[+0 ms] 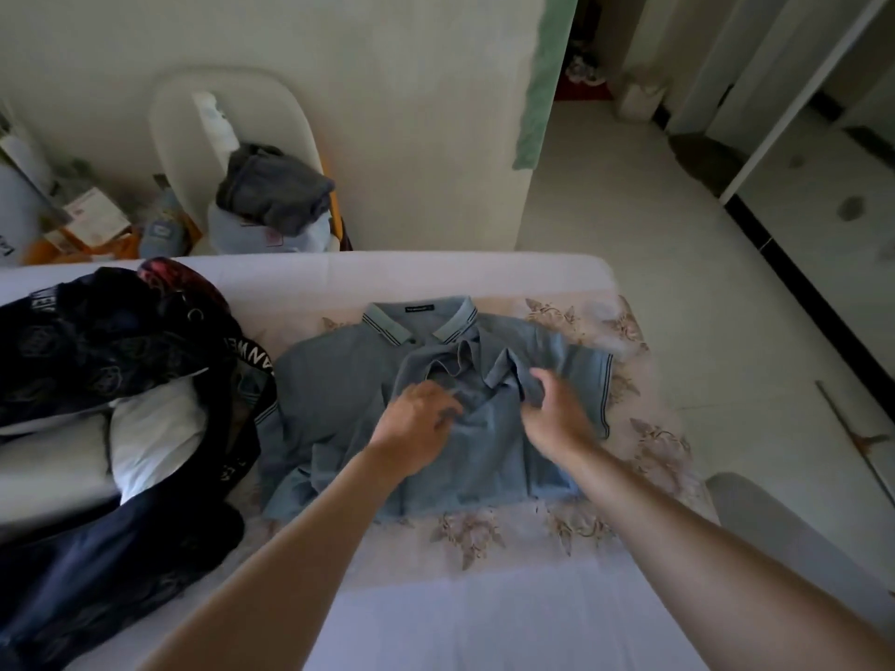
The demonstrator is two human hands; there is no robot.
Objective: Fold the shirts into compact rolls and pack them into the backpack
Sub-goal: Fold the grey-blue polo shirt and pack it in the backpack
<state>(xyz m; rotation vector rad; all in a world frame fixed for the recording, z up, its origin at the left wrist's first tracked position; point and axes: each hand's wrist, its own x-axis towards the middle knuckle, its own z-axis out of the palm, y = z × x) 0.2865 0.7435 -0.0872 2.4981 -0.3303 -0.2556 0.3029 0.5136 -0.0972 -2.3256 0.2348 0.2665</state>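
Head view: the blue-grey polo shirt (334, 380) lies face up on the bed (484, 622), on the floral cover (654, 443) near the bed's far right corner. Its collar points to the far edge and its hem to the near edge. The shirt's right side is pulled in over the chest and bunched; the striped sleeve cuff still lies flat toward the right edge. Your right hand (557, 409) has fingers curled round that bunched fold at mid-chest, gripping it. Your left hand (416, 423) sits on the shirt's middle, just beside the right, fingers bent down onto the cloth. Motion blur there, so I can't tell if it pinches or only presses. The dark patterned backpack (97, 331) lies slumped open along the bed's left edge, a lettered strap touching the shirt's left sleeve, with a white bundle (155, 438) showing in its opening. Beyond the far edge stands a white chair (193, 113) with a grey garment (276, 186) heaped on the seat.
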